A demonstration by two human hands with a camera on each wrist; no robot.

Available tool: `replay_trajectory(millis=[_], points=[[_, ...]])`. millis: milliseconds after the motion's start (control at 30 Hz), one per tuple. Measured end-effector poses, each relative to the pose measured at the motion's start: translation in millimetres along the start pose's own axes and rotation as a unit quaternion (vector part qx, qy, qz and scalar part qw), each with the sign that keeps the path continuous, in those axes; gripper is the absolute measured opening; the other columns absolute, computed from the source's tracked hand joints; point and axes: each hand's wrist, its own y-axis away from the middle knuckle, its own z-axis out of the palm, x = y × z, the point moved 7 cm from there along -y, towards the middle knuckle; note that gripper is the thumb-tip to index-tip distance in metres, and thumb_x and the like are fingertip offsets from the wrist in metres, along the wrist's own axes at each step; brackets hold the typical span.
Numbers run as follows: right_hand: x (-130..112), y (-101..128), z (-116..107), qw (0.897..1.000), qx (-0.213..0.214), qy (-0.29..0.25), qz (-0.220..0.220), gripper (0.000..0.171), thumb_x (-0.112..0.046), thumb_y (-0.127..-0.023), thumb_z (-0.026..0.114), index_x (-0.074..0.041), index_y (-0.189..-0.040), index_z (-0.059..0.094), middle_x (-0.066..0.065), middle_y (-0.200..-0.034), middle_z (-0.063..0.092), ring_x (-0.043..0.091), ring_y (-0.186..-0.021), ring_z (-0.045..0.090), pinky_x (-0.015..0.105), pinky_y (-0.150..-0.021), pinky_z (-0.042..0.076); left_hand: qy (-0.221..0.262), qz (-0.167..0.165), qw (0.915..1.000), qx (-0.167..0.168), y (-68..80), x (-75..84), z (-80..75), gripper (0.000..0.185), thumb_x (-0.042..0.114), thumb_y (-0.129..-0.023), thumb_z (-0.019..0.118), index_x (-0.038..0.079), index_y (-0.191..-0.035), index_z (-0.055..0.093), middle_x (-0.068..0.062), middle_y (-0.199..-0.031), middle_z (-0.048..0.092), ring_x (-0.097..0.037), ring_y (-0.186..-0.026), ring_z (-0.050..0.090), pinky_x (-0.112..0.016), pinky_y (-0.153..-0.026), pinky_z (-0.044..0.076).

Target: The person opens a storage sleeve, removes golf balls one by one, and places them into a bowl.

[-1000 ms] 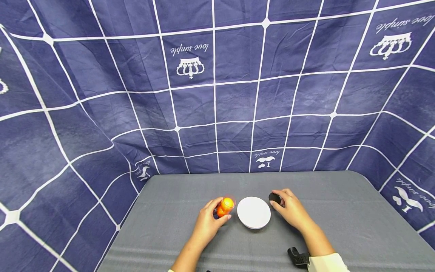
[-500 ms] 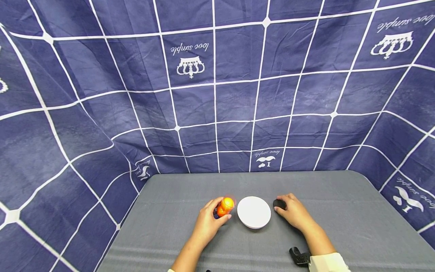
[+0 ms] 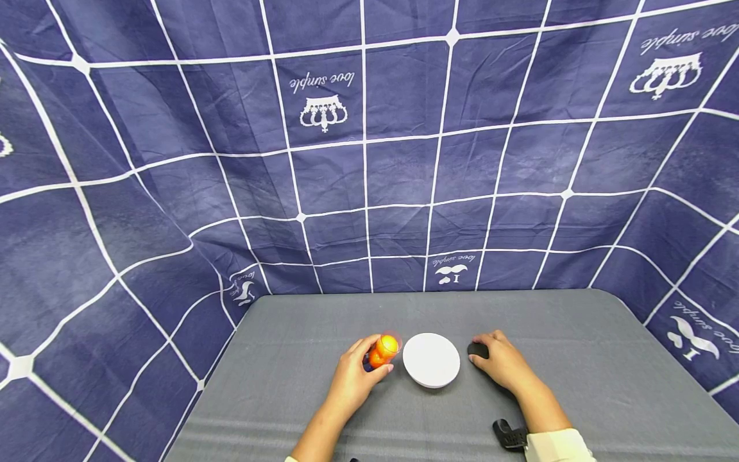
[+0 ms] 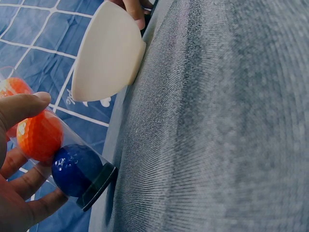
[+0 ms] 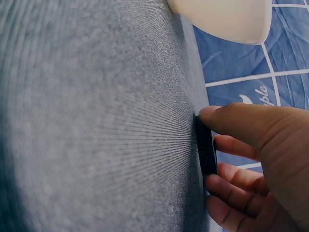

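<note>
My left hand (image 3: 353, 378) grips a clear plastic tube (image 4: 83, 128) that stands upright on the table. Inside it are dimpled orange balls (image 4: 40, 135), with a blue ball (image 4: 76, 169) at the bottom, just above the tube's black base cap (image 4: 97, 186). A white bowl (image 3: 431, 360) sits between the hands, its inside bare. To the bowl's right, my right hand (image 3: 503, 360) pinches a round black lid (image 5: 205, 145) by its edges, thumb on one side and fingers on the other. The lid lies flat at the table surface, partly covered by the hand in the head view.
Grey cloth covers the table (image 3: 439, 423). Behind and at both sides hangs a blue curtain (image 3: 398, 173) with white grid lines. A black angled device (image 3: 508, 435) is by the right wrist, next to a cream sleeve (image 3: 557, 446).
The right hand has carried the lid to the right and slightly nearer, lowering it from a tilt to flat on the table. The left hand, tube and bowl have stayed put.
</note>
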Motion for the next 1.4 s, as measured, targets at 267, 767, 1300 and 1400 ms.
replay_trajectory(millis=[267,767,1300,1400], points=[[1,0,0,1.000,0.007,0.011,0.004,0.038,-0.023,-0.084,0.079,-0.004,-0.115,0.071,0.014,-0.103,0.063,0.037,-0.100,0.062,0.057,-0.090,0.049,0.001,0.004,1.0000,0.003,-0.7,0.3,-0.7,0.055,0.016,-0.075,0.089,0.012,-0.124,0.067,-0.003,-0.114,0.071,-0.018,-0.100,0.069,-0.037,-0.091,0.057],[-2,0,-3,1.000,0.011,0.009,0.008,0.042,-0.027,-0.086,0.077,-0.002,-0.119,0.069,0.017,-0.106,0.063,0.039,-0.102,0.062,0.058,-0.092,0.048,0.009,0.015,0.9998,0.011,-2.1,-0.3,-1.6,0.055,0.014,-0.075,0.088,0.011,-0.126,0.067,-0.005,-0.114,0.071,-0.019,-0.098,0.068,-0.033,-0.086,0.058],[-22,-4,-21,0.994,0.085,-0.063,-0.019,0.039,-0.022,-0.093,0.071,-0.002,-0.127,0.066,0.018,-0.117,0.062,0.039,-0.114,0.060,0.058,-0.097,0.047,0.003,0.027,0.9995,0.018,0.2,6.0,-0.6,0.054,0.013,-0.073,0.090,0.013,-0.123,0.070,-0.003,-0.111,0.072,-0.015,-0.098,0.067,-0.034,-0.088,0.057],[-31,-4,-25,0.991,0.101,-0.080,-0.033,0.041,-0.020,-0.093,0.071,-0.004,-0.130,0.064,0.016,-0.121,0.061,0.035,-0.114,0.061,0.055,-0.096,0.050,0.007,0.031,0.9994,0.017,-0.1,6.2,-0.9,0.054,0.013,-0.073,0.090,0.013,-0.123,0.070,-0.003,-0.111,0.072,-0.016,-0.098,0.067,-0.035,-0.088,0.058]])
